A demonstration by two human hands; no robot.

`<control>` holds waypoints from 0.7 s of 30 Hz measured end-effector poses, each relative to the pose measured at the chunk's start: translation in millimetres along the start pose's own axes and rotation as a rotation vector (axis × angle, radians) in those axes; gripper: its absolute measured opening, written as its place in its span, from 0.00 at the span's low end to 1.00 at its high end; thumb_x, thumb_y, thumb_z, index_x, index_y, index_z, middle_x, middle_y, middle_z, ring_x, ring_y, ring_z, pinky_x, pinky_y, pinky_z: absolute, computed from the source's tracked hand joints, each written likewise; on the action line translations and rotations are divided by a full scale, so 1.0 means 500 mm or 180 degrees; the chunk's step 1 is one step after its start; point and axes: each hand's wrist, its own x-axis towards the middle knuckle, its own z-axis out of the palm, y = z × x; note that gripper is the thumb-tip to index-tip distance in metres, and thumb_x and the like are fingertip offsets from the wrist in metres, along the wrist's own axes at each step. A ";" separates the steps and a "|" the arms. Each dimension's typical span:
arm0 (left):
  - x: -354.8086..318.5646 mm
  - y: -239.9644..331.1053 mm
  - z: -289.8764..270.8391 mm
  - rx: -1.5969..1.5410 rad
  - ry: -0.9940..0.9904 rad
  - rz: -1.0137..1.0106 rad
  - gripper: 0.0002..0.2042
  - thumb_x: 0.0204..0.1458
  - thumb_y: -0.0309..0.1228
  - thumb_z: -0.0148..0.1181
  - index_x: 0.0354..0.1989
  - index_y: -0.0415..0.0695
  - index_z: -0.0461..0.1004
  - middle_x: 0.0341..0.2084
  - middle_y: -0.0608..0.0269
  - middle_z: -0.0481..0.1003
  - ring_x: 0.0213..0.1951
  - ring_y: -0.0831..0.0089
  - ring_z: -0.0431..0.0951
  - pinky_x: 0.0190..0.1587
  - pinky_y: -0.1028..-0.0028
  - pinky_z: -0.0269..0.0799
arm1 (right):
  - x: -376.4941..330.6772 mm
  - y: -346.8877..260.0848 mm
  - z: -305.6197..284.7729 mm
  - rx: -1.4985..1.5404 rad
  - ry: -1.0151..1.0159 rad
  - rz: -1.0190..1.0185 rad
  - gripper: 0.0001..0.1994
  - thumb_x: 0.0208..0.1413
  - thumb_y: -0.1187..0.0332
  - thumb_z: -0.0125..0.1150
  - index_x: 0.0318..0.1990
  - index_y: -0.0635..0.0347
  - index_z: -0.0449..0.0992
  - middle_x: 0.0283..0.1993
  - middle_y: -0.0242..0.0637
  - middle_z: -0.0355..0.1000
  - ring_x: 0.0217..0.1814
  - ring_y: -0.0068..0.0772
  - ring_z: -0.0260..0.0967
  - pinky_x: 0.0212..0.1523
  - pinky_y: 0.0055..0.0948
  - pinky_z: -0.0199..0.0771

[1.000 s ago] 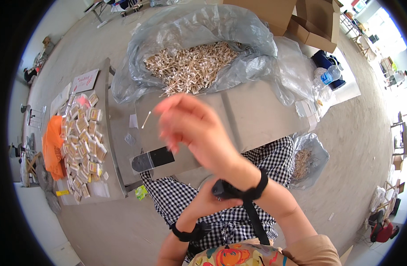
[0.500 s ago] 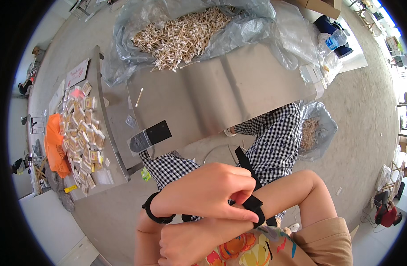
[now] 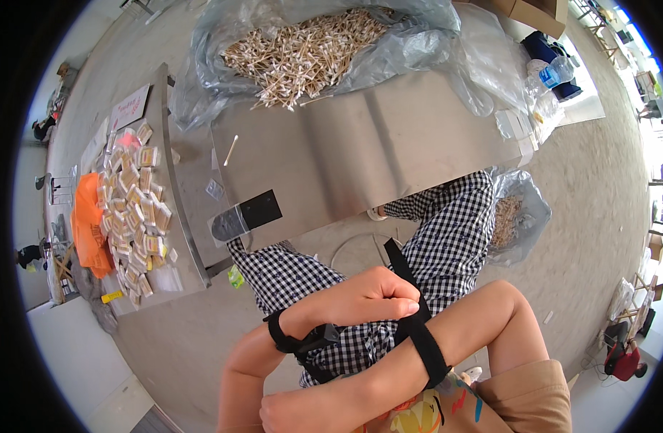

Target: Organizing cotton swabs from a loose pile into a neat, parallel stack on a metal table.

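Observation:
My left hand (image 3: pixel 375 296), reaching in from the lower left, is closed in a pinch on the free end of a black strap (image 3: pixel 427 352). The strap loops around my right forearm and its end is pulled up to the pinch. My right forearm crosses below toward the left. At the lower edge, my right hand (image 3: pixel 279 413) is loosely curled, with its fingers mostly out of sight and nothing seen in it. A black band with a small dark device (image 3: pixel 317 338) sits on my left wrist.
A metal table (image 3: pixel 331 159) stands ahead, bearing a clear plastic bag (image 3: pixel 418 40) of cotton swabs (image 3: pixel 310 58), one loose cotton swab (image 3: pixel 231 150) and a black patch (image 3: pixel 261 209). Several small swab packs (image 3: pixel 138 209) and an orange bag (image 3: pixel 88 224) lie left. Another bag (image 3: pixel 533 216) sits right.
My left hand has lifted off my right forearm, drawing the strap end upward. The strap's loop now shows around the forearm. The view has shifted slightly.

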 end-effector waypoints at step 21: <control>-0.066 -0.110 0.019 -0.1710 0.1422 -0.0391 0.18 0.61 0.32 0.49 0.18 0.50 0.55 0.14 0.78 0.52 0.17 0.86 0.49 0.19 0.79 0.44 | -0.012 0.032 -0.082 -0.1693 -0.0736 -0.0349 0.08 0.48 0.62 0.57 0.20 0.49 0.69 0.16 0.23 0.60 0.17 0.22 0.56 0.21 0.26 0.50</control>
